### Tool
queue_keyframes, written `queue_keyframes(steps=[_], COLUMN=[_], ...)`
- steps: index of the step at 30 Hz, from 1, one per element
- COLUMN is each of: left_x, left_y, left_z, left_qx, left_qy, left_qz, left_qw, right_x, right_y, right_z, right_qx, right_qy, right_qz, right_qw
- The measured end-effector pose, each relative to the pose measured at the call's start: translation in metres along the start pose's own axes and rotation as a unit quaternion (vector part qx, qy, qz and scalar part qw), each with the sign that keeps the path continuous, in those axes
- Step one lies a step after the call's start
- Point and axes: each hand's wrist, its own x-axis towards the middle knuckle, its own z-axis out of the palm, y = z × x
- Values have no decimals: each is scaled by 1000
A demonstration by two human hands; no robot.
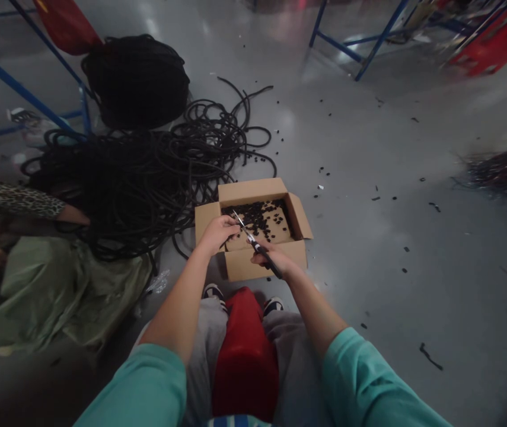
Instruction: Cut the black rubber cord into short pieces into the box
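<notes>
My right hand (275,260) is closed round the black handles of a pair of scissors (260,248). Their silver blades point up and left over an open cardboard box (253,264). Beside the blades, the fingers of my left hand (218,232) are pinched together; what lies between them is too small to make out. Many small black pieces (260,219) are scattered over the bottom of the box, beneath both hands.
Loose black cord (155,172) lies heaped left of the box, with a large black coil (140,80) behind. Another person's sleeved arm (17,193) reaches into the heap. Blue metal frames (342,47) stand farther back. A red object (246,356) sits between my legs.
</notes>
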Motion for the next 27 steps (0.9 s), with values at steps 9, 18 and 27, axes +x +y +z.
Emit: queue_keyframes(steps=[9, 18, 27], left_x=[3, 6, 9], left_y=[-3, -4, -4], left_z=[-3, -10, -11], left_qx=[39, 103, 145], left_qy=[-26, -26, -12], left_qz=[7, 35, 84], left_qw=[999, 994, 986], right_x=[2, 5, 6], right_y=[-2, 2, 3], right_z=[6, 10, 10], right_qx=[23, 40, 41], right_qy=[21, 53, 67], right_qz=[19, 42, 43], right_qw=[999, 997, 996])
